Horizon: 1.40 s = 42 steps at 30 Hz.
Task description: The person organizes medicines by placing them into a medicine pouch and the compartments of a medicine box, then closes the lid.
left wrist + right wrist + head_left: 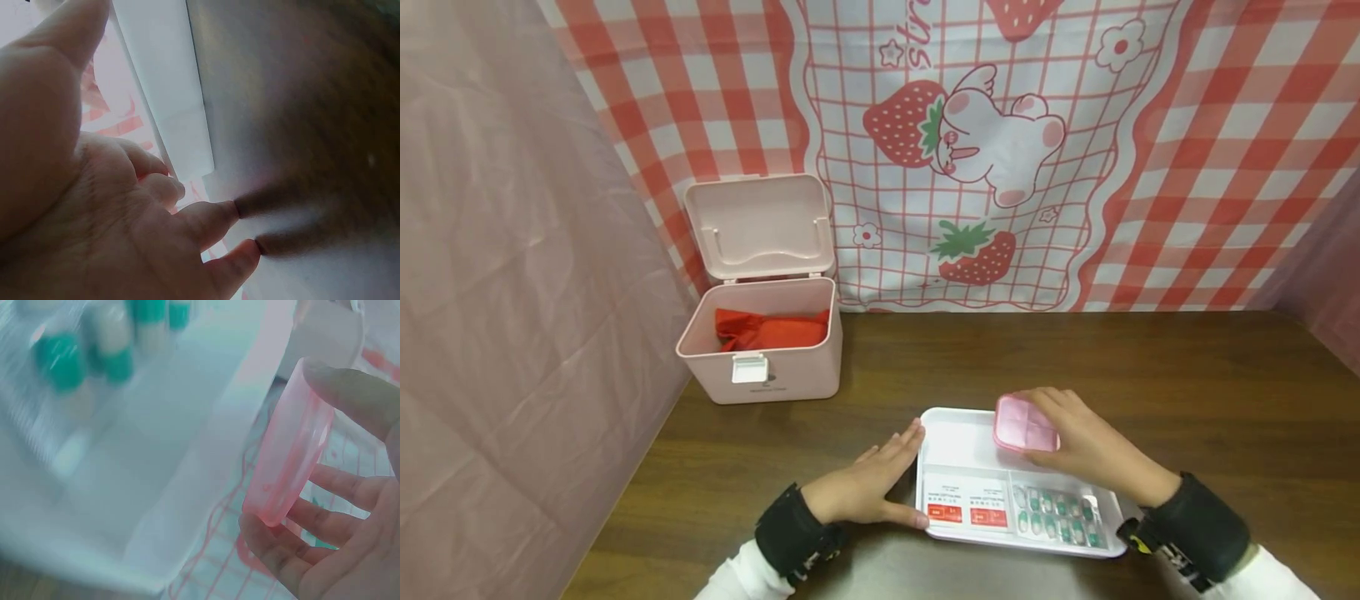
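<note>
A white divided tray (958, 437) lies on the table in the head view. My left hand (868, 486) touches its left side, fingers and thumb extended along the edge; the left wrist view shows the tray's white side wall (169, 87) beside the palm. With thumb and fingers my right hand (1086, 442) grips a small pink pill box (1024, 423) with divided compartments, over the tray's back section. The pill box (290, 450) appears tilted in the right wrist view. In the front sections are two white-and-red packets (966, 504) and a blister pack of green-and-white capsules (1056, 518).
An open pink medicine box (797, 375) stands at the back left, its lid raised, with a red cloth-like bundle (782, 332) inside. Behind the wooden table (1150, 367) hangs a checked strawberry cloth (970, 167). A pale pink curtain (535, 250) covers the left side.
</note>
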Each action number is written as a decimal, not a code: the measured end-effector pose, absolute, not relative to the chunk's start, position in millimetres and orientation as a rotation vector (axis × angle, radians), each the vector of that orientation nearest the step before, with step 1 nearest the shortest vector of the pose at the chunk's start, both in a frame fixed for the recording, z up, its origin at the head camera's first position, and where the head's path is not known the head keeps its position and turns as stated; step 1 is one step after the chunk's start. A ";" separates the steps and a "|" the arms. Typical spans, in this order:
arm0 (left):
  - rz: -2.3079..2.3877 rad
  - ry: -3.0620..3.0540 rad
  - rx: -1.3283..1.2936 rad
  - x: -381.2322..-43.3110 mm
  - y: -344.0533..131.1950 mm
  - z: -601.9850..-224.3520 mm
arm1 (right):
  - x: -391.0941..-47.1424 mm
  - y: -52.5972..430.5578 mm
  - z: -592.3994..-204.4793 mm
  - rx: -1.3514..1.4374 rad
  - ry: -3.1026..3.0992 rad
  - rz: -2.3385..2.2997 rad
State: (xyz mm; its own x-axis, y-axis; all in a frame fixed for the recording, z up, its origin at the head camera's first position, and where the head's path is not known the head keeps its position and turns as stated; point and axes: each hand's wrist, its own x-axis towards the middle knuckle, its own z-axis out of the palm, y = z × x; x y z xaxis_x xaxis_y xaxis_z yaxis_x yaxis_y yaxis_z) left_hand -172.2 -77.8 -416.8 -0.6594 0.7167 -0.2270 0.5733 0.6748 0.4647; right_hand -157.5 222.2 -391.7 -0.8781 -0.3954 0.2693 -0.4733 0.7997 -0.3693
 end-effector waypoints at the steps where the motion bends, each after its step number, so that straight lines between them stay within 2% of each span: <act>1: 0.503 2.497 1.011 -172.3 -77.7 -417.2 | -158.4 218.4 -393.4 0.698 -2.809 0.637; 15: 0.496 2.505 1.014 -173.0 -76.4 -419.9 | -172.1 184.8 -405.1 0.922 -2.750 0.552; 28: 0.500 2.506 1.019 -172.8 -77.3 -418.6 | -176.0 179.2 -415.9 0.970 -2.684 0.531; 42: 0.508 2.499 1.013 -173.6 -77.5 -418.1 | -168.3 180.2 -410.0 0.916 -2.829 0.479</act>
